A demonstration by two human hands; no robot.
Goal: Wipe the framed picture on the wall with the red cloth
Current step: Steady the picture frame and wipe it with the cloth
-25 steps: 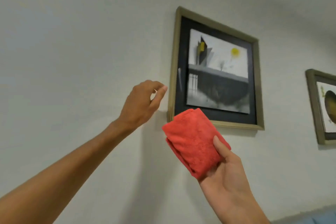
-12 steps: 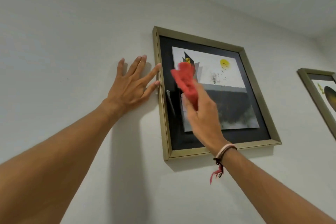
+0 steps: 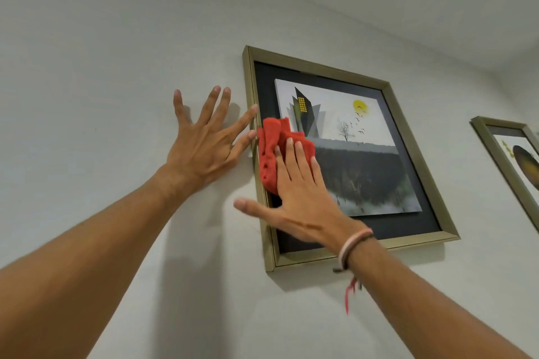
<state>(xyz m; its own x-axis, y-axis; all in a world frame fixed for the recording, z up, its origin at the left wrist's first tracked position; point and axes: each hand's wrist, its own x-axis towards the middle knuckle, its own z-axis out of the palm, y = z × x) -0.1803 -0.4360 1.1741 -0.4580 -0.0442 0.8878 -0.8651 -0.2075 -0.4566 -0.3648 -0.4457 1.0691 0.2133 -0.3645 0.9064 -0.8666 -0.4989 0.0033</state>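
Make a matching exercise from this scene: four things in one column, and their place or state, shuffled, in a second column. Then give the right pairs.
Things:
1. left hand
2. right hand
3. red cloth
4. second framed picture

Places or states:
A. bunched up, pressed against the glass of the framed picture near its left side
B. cut off by the right edge of the view
C. fingers spread flat on the wall, fingertips at the frame's left edge
D. laid flat over the cloth, a bracelet at its wrist

Pairs: 1-C, 2-D, 3-A, 4-B

red cloth point(image 3: 274, 151), gold-framed picture point(image 3: 408, 90), white wall point(image 3: 116, 67)
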